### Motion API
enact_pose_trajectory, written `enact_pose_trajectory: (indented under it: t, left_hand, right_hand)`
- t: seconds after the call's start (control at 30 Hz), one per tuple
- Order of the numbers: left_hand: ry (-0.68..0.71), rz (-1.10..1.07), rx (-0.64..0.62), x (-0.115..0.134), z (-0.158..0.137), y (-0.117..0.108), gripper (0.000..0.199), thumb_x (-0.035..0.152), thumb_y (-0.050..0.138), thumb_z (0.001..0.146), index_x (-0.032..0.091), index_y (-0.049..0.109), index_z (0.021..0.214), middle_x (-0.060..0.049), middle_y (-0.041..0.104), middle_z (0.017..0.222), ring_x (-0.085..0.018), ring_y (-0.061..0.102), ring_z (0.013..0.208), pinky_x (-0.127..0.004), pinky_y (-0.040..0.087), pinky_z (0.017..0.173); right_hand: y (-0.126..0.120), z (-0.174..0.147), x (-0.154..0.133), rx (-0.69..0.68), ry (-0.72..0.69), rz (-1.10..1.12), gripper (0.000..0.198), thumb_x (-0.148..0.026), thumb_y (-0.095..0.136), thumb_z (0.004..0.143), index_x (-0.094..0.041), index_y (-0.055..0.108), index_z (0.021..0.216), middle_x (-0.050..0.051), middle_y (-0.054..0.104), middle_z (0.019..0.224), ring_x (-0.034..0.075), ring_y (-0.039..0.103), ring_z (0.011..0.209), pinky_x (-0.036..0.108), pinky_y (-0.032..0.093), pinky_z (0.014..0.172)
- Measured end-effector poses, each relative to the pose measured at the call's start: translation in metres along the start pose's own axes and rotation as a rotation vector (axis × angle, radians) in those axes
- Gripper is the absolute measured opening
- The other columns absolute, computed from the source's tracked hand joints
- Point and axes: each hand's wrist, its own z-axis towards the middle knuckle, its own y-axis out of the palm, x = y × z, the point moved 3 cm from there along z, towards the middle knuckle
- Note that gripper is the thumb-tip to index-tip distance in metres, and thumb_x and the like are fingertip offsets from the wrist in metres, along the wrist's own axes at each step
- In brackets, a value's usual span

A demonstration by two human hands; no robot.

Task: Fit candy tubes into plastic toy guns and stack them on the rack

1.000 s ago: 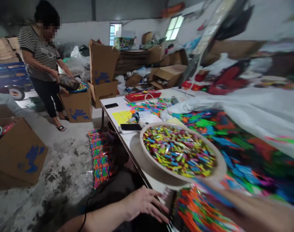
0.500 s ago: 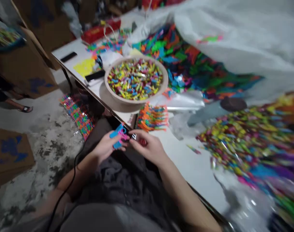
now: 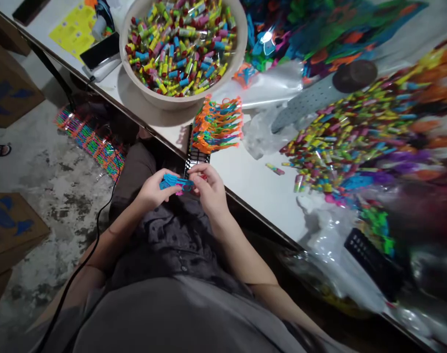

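Over my lap, my left hand [image 3: 155,189] is closed around a flat blue plastic toy piece [image 3: 168,181], with a bit of pink plastic [image 3: 179,190] under it. My right hand [image 3: 211,191] pinches at the right end of the blue piece. Something small and red shows among its fingers, too hidden to name. Just beyond the fingers, a black strip with holes [image 3: 197,158] juts over the table edge. On that strip lies a row of orange, green and blue plastic toys [image 3: 218,125].
A beige basin [image 3: 125,73] full of small wrapped, colourful tubes stands on the white table [image 3: 267,206]. More tubes [image 3: 329,142] are heaped at right, beside plastic bags [image 3: 329,230]. Mixed plastic parts [image 3: 300,34] lie behind. Banded toys [image 3: 89,142] rest on the floor at left.
My view has tipped down and closer to the table. The blue piece has turned flatter, and less pink shows. Both hands stay together, with the right fingers now at the piece's end.
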Motion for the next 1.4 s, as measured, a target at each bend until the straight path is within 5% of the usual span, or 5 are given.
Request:
enact_pose_trajectory:
  t: [0.2, 0.33, 0.47, 0.73, 1.4]
  left_hand:
    - [0.193, 0.368, 0.036, -0.005, -0.003, 0.001, 0.098, 0.034, 0.083, 0.056, 0.018, 0.031, 0.137, -0.005, 0.055, 0.104, -0.017, 0.059, 0.085, -0.029, 0.048, 0.079]
    - [0.273, 0.552, -0.015, -0.006, -0.004, 0.007, 0.061, 0.030, 0.071, 0.067, 0.015, 0.049, 0.122, -0.011, 0.053, 0.117, -0.025, 0.055, 0.105, -0.037, 0.046, 0.093]
    - [0.243, 0.399, -0.116, -0.010, 0.000, 0.012, 0.016, 0.025, 0.049, 0.080, 0.014, 0.060, 0.085, -0.009, 0.062, 0.094, -0.022, 0.059, 0.096, -0.037, 0.045, 0.096]
    - [-0.046, -0.220, -0.003, -0.022, 0.002, 0.001, 0.030, 0.031, 0.064, 0.071, 0.013, 0.057, 0.095, -0.004, 0.068, 0.079, -0.016, 0.066, 0.074, -0.029, 0.055, 0.073]
    - [-0.142, -0.314, 0.051, -0.026, -0.007, 0.003, 0.043, 0.044, 0.068, 0.070, 0.015, 0.049, 0.095, -0.001, 0.061, 0.074, -0.018, 0.069, 0.065, -0.021, 0.050, 0.041]
  right_hand:
    - [0.009, -0.001, 0.000, 0.000, 0.046, -0.044, 0.043, -0.060, 0.065, 0.072, -0.022, 0.050, 0.081, -0.004, 0.044, 0.065, 0.008, 0.040, 0.053, 0.022, 0.035, 0.048]
    - [0.015, -0.006, -0.001, -0.170, -0.031, -0.087, 0.046, -0.063, 0.058, 0.078, -0.023, 0.055, 0.099, 0.001, 0.055, 0.081, 0.013, 0.051, 0.070, 0.026, 0.045, 0.062]
    - [0.012, -0.007, -0.003, -0.297, -0.056, -0.114, 0.046, -0.058, 0.040, 0.089, -0.024, 0.057, 0.114, 0.004, 0.057, 0.090, 0.016, 0.055, 0.078, 0.031, 0.048, 0.069]
    - [-0.004, 0.000, 0.002, -0.119, -0.043, -0.126, 0.049, -0.052, 0.066, 0.076, -0.028, 0.048, 0.116, 0.001, 0.059, 0.087, 0.017, 0.060, 0.085, 0.033, 0.052, 0.077]
    - [-0.007, -0.001, 0.028, -0.011, -0.002, -0.198, 0.028, -0.037, 0.072, 0.070, -0.021, 0.054, 0.083, 0.000, 0.062, 0.084, 0.013, 0.059, 0.078, 0.028, 0.049, 0.075]
